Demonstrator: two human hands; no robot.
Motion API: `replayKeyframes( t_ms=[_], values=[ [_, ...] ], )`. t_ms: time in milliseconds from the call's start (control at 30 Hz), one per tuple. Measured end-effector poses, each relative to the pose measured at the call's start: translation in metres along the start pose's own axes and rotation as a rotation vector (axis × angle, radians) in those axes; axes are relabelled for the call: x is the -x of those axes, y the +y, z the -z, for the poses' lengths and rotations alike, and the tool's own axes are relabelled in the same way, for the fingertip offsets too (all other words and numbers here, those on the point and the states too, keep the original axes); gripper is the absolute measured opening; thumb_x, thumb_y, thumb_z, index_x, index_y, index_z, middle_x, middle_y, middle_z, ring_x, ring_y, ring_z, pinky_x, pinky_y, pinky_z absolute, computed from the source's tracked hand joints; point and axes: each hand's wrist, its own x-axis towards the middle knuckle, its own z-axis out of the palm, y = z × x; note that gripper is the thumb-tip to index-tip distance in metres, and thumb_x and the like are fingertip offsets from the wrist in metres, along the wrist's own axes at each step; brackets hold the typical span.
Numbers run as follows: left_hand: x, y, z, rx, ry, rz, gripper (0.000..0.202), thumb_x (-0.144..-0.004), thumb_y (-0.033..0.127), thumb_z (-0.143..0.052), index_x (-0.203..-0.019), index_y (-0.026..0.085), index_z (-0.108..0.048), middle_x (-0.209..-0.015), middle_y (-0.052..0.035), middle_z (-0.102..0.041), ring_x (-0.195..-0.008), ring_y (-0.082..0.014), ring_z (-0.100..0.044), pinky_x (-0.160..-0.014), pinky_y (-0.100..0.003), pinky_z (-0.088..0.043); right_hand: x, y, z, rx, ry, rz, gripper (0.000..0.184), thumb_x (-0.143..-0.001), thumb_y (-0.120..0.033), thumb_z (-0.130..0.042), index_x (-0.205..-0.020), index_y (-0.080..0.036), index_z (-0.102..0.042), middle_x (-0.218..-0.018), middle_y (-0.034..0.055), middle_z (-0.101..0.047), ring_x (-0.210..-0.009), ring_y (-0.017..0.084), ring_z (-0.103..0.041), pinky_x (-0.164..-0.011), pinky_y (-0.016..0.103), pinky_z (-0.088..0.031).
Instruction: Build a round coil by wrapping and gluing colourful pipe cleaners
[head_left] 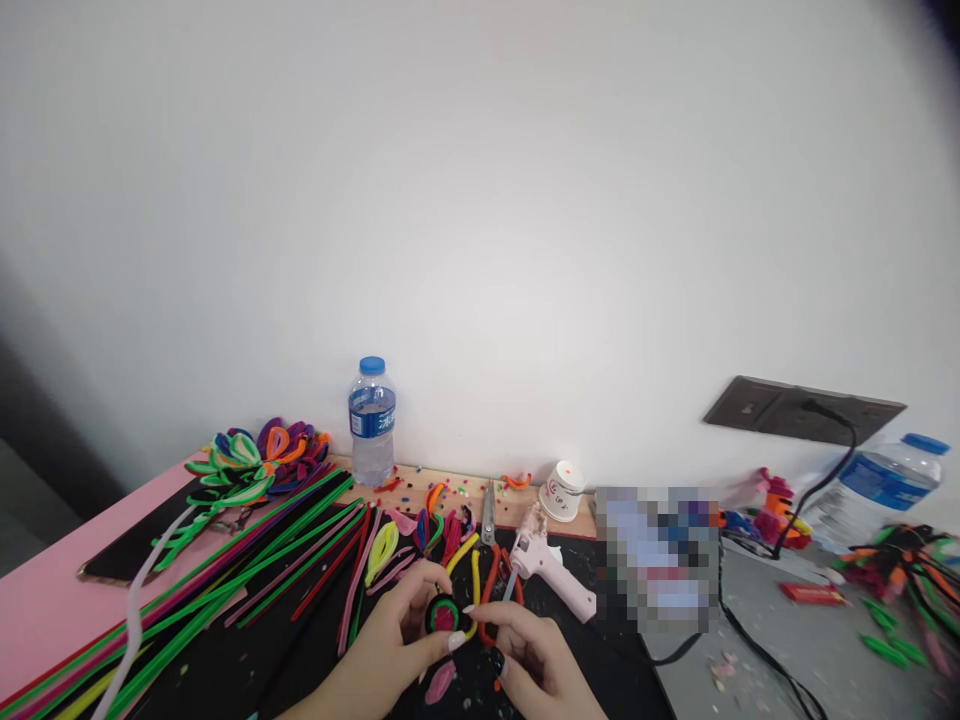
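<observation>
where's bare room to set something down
Pink surface left of the phone looks bare, as does grey surface below the red packet, left of green pieces. It's crowded beyond the left hand and right hand, with pipe cleaners and glue gun.

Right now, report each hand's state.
Left hand: closed, holding the round coil.
Right hand: part-curled beside the coil; cannot tell whether it grips anything.

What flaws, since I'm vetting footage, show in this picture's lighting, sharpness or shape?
In the head view, the wall is brightest mid-frame, dimming toward the edges; a pixelated patch right of the glue gun hides detail; the far-right bottle leans, perhaps from lens distortion; the round piece in the left hand looks fairly sharp.
</observation>
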Motion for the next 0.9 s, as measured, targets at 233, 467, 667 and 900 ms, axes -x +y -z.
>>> replayKeyframes(
  t_ms=[233, 467, 667, 900],
  values=[
    [0.0000, 0.0057, -0.0023, 0.005, 0.006, 0.014, 0.023, -0.074, 0.021, -0.063, -0.089, 0.023, -0.047, -0.065, 0.0082, -0.044, -0.063, -0.0122, -0.043, -0.061, -0.024, -0.032, 0.0002, -0.0036, 0.0003, -0.001, 0.012, 0.007, 0.038, -0.089, -0.040, -0.046, -0.118, -0.019, -0.061, -0.063, -0.0033, -0.040, -0.057, 0.014, -0.039, -0.057, 0.025, -0.032],
    [-0.0002, 0.0076, -0.0019, 0.026, 0.019, 0.021, 0.024, -0.073, 0.020, -0.065, -0.089, 0.023, -0.047, -0.067, 0.0075, -0.047, -0.062, -0.0119, -0.044, -0.061, -0.024, -0.034, -0.0003, -0.0024, 0.0009, 0.007, 0.011, 0.016, 0.038, -0.089, -0.039, -0.046, -0.118, -0.019, -0.061, -0.060, -0.0043, -0.039, -0.055, 0.013, -0.037, -0.057, 0.026, -0.032],
    [0.0001, 0.0034, -0.0016, 0.031, 0.054, 0.010, 0.026, -0.071, 0.025, -0.068, -0.089, 0.023, -0.050, -0.068, 0.0060, -0.050, -0.063, -0.0126, -0.046, -0.061, -0.024, -0.035, -0.0005, -0.0012, 0.0007, 0.025, 0.006, 0.017, 0.038, -0.089, -0.038, -0.046, -0.118, -0.019, -0.062, -0.062, -0.0035, -0.041, -0.057, 0.014, -0.040, -0.059, 0.026, -0.034],
    [-0.0004, 0.0019, -0.0015, 0.045, 0.037, 0.011, 0.025, -0.072, 0.024, -0.067, -0.089, 0.023, -0.048, -0.067, 0.0078, -0.045, -0.060, -0.0110, -0.042, -0.059, -0.023, -0.033, 0.0007, 0.0024, 0.0002, 0.024, -0.010, 0.020, 0.037, -0.088, -0.035, -0.048, -0.120, -0.021, -0.061, -0.061, -0.0040, -0.040, -0.055, 0.013, -0.039, -0.058, 0.025, -0.037]
  ],
)
